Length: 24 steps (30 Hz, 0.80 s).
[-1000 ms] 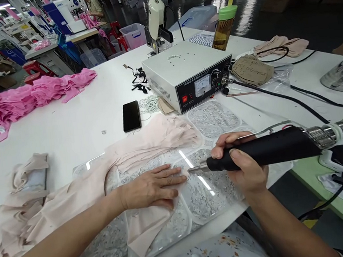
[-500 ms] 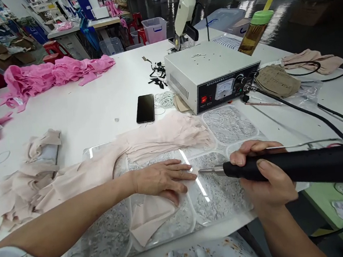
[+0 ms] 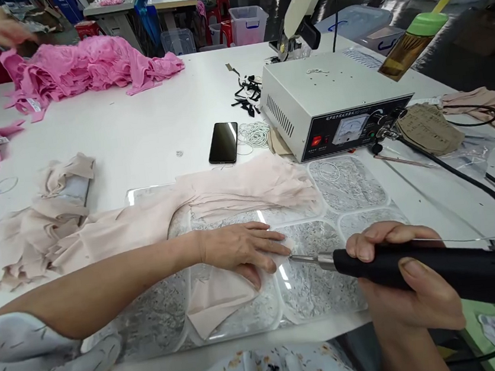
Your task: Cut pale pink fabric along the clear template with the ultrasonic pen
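My left hand [image 3: 237, 249] lies flat on a small piece of pale pink fabric [image 3: 216, 305], its fingers stretched out. Beneath the fabric is a clear, glossy sheet [image 3: 318, 296] with a grey speckled pattern. My right hand [image 3: 414, 294] is wrapped round the black handle of a handheld ultrasonic welder [image 3: 485, 277]. Its thin metal tip points left and sits at the fingertips of my left hand, close to the fabric's edge. Whether the tip touches the fabric, I cannot tell. Behind my left hand lies a stack of pale pink fabric pieces [image 3: 247, 185].
A grey control box [image 3: 335, 92] stands at the back right, with a black cable [image 3: 460, 173] running from it. Near it are a phone [image 3: 223, 143] and a tilted drink bottle [image 3: 412, 44]. Pink garments [image 3: 86, 70] lie far left, beside another person's blurred hand [image 3: 9, 31].
The view has shifted, moving the box and phone in the picture. My left hand still presses the fabric, with the welder's tip beside its fingers. Raised pink cloth at upper left has gone from view.
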Each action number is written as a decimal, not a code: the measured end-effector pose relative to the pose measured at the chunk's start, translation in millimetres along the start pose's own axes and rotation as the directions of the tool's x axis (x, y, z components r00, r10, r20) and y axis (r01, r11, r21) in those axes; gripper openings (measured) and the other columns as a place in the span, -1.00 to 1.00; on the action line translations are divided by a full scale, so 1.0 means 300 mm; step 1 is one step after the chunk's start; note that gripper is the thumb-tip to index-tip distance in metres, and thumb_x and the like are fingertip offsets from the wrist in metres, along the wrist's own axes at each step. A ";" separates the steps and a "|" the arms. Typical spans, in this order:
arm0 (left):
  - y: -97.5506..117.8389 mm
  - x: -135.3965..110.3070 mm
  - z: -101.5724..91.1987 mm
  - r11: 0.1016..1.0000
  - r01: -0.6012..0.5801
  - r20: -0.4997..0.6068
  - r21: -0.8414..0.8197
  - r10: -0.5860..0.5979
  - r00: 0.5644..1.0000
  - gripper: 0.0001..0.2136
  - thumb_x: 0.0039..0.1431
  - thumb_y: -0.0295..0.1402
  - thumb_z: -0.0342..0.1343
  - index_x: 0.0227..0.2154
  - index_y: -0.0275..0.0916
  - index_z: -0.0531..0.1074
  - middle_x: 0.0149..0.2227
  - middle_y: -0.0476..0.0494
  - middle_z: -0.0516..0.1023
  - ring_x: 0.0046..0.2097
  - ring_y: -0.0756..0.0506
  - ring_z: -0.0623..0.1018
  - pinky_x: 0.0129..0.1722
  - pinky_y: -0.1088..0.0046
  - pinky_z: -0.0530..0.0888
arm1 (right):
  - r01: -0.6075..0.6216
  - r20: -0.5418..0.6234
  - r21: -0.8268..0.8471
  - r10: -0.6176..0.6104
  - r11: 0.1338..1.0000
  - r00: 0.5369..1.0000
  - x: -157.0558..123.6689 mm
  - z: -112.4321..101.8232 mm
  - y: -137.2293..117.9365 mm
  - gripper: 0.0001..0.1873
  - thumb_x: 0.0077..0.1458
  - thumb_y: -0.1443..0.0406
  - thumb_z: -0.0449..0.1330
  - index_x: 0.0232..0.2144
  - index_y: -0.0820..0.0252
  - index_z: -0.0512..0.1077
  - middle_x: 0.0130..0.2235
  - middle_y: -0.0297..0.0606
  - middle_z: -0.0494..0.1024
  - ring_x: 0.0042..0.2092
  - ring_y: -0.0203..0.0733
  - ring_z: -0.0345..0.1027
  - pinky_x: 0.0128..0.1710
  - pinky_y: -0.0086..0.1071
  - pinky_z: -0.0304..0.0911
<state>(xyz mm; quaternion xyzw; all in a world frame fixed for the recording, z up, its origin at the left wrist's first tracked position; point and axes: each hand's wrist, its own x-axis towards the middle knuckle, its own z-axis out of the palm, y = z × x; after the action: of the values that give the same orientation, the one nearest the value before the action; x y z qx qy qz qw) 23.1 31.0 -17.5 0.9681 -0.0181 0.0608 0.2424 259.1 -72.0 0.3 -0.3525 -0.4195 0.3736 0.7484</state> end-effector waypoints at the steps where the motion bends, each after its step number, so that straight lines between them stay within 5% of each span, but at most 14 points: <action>1: -0.001 0.000 0.000 1.000 0.005 0.010 -0.007 -0.005 1.000 -0.79 0.14 -0.20 0.26 -0.24 -0.18 0.50 0.26 -0.18 0.31 0.34 -0.21 0.20 0.36 0.22 0.06 | 0.006 0.006 -0.002 -0.006 1.000 1.000 0.002 -0.003 0.002 -0.85 -0.06 0.30 0.19 -0.35 0.15 0.46 -0.37 -0.28 0.40 -0.51 -0.29 0.23 -0.49 -0.26 0.26; 7: -0.001 0.006 -0.006 0.990 0.083 0.074 -0.111 -0.075 0.994 -0.79 0.15 -0.18 0.26 -0.21 -0.15 0.50 0.32 -0.17 0.18 0.37 -0.19 0.13 0.37 0.23 0.00 | 0.017 -0.020 -0.019 -0.017 1.000 1.000 0.009 -0.014 -0.001 -0.83 -0.08 0.27 0.21 -0.35 0.17 0.46 -0.37 -0.29 0.40 -0.51 -0.30 0.25 -0.50 -0.27 0.26; 24: 0.003 0.008 -0.013 0.976 0.112 0.057 -0.184 -0.104 0.993 -0.84 0.14 -0.23 0.28 -0.24 -0.12 0.52 0.31 -0.09 0.19 0.36 -0.18 0.14 0.37 0.27 -0.01 | 0.011 0.053 -0.003 -0.011 1.000 0.999 0.001 0.007 0.007 -0.85 -0.06 0.29 0.20 -0.35 0.19 0.44 -0.37 -0.29 0.43 -0.51 -0.30 0.28 -0.48 -0.27 0.29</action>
<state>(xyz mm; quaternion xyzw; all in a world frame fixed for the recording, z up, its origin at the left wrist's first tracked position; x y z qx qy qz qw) 24.9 32.0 -13.5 0.9418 0.0232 0.0227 0.3345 256.8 -70.3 -0.3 -0.3412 -0.4418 0.3780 0.7385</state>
